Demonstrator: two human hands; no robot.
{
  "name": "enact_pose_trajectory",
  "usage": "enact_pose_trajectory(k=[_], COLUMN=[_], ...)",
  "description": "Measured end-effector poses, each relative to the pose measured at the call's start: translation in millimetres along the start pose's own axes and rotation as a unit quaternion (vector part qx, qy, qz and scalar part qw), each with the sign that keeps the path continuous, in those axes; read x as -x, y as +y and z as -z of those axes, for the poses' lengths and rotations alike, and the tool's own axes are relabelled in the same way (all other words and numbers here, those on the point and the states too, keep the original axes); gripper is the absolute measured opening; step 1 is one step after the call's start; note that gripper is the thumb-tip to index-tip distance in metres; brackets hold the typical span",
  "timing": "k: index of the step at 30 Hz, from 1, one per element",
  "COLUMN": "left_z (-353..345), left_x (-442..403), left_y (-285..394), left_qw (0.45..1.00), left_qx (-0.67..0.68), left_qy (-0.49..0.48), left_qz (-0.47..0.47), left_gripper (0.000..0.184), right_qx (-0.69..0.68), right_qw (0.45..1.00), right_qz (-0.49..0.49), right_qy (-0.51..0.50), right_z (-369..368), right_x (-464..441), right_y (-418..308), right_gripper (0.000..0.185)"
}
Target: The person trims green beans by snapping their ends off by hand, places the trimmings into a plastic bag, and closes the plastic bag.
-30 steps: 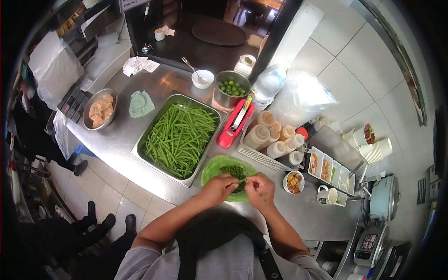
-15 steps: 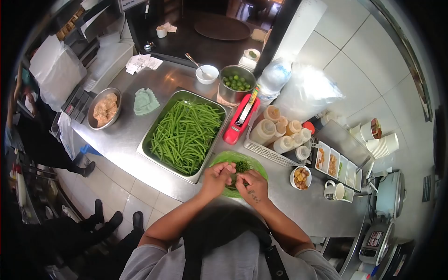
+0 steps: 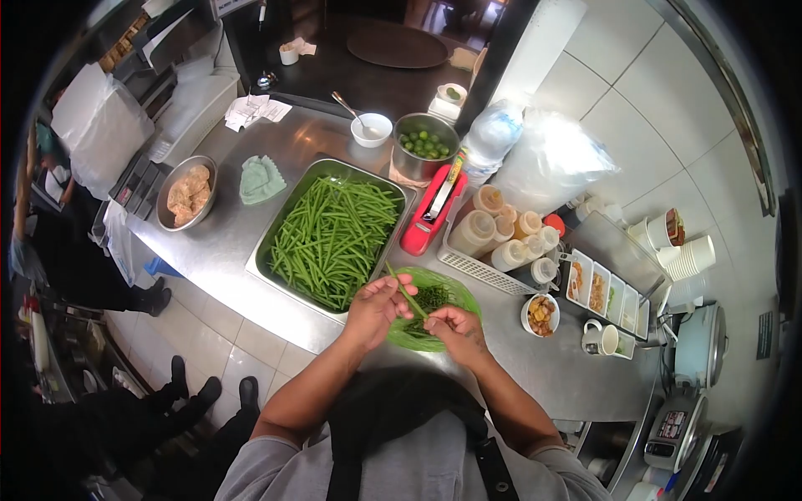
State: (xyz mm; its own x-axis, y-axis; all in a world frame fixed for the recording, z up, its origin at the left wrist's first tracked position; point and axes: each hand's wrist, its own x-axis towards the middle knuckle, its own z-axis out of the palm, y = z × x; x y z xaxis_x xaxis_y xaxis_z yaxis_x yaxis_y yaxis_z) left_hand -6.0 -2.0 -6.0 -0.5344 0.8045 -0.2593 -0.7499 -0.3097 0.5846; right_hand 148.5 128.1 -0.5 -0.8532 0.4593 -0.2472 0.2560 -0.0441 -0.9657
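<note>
A single green bean (image 3: 405, 289) slants between my two hands. My left hand (image 3: 374, 313) has its thumb and fingers closed around the bean's upper part. At its lower end, my right hand (image 3: 456, 330) pinches the bean between thumb and fingertips. Beneath both hands lies an open green plastic bag (image 3: 466, 302) with small dark-green pieces (image 3: 432, 297) in it. To the left of the bag stands a deep metal pan (image 3: 261, 269) heaped with long green beans (image 3: 332, 238).
Behind the bag are a red tape dispenser (image 3: 433, 213) and a white basket (image 3: 484, 271) of squeeze bottles. A pot (image 3: 427, 167) of small green fruit, a white bowl (image 3: 372, 140) and a bowl of raw-looking meat (image 3: 189, 196) stand farther back. People's dark shoes (image 3: 209, 391) show at left.
My hands have moved apart from close together over the bag, and a long green bean now shows between them. More of the bag's contents is visible.
</note>
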Motion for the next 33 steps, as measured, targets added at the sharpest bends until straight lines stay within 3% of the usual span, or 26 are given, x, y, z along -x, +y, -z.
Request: enact_pose_trajectory(k=[5,7,8,10,12,15,17,19,20,22,26,28,30,31,33], left_z=[-9,-18,-19,-20,-21,-20,-5,9,21,39,37,27,19,15,8], left_x=[8,19,24,30,32,29,20,13,4,-3,2,9,18,20,21], left_y=[-15,-22,-24,-26,-18,19,43,71,82,95,73,43,6,-7,-25], left_qw=[0.996,0.939,0.938,0.870,0.868,0.766,0.718,0.678,0.621,0.709,0.689,0.650,0.720,0.721,0.654], left_qx=[-0.066,-0.275,-0.276,-0.385,-0.383,-0.502,-0.531,-0.584,-0.629,-0.622,-0.646,-0.649,-0.627,-0.627,-0.718], left_qy=[0.013,-0.020,-0.017,-0.083,-0.083,0.013,0.072,0.131,0.141,0.137,0.135,0.012,-0.089,-0.089,-0.187], left_qz=[-0.061,-0.205,-0.208,-0.296,-0.306,-0.401,-0.444,-0.426,-0.446,-0.304,-0.299,-0.395,-0.283,-0.283,-0.144], left_gripper=[0.025,0.026,0.026,0.026,0.022,0.017,0.018,0.023,0.024,0.025,0.028,0.032,0.030,0.030,0.026], right_qx=[0.035,0.066,0.065,0.070,0.066,0.143,0.237,0.267,0.296,0.333,0.393,0.417,0.440,0.482,0.525], right_qw=[0.994,0.983,0.984,0.971,0.973,0.976,0.957,0.949,0.940,0.926,0.897,0.892,0.885,0.862,0.836], right_qz=[0.028,0.025,0.027,0.031,0.024,0.002,0.078,0.080,0.086,0.110,0.155,0.145,0.138,0.149,0.158], right_qy=[0.101,0.169,0.165,0.225,0.222,0.162,0.147,0.150,0.147,0.142,0.126,0.097,0.064,0.039,0.014], right_z=[-5,-7,-7,-8,-1,4,7,11,14,20,22,23,22,22,20], right_x=[-7,-12,-15,-22,-23,-19,-12,-6,-3,-2,-3,-1,0,-1,-2], right_y=[0,2,6,11,13,18,19,18,18,23,19,14,15,17,22], right_gripper=[0.010,0.012,0.012,0.012,0.011,0.012,0.013,0.012,0.012,0.012,0.016,0.016,0.016,0.016,0.016])
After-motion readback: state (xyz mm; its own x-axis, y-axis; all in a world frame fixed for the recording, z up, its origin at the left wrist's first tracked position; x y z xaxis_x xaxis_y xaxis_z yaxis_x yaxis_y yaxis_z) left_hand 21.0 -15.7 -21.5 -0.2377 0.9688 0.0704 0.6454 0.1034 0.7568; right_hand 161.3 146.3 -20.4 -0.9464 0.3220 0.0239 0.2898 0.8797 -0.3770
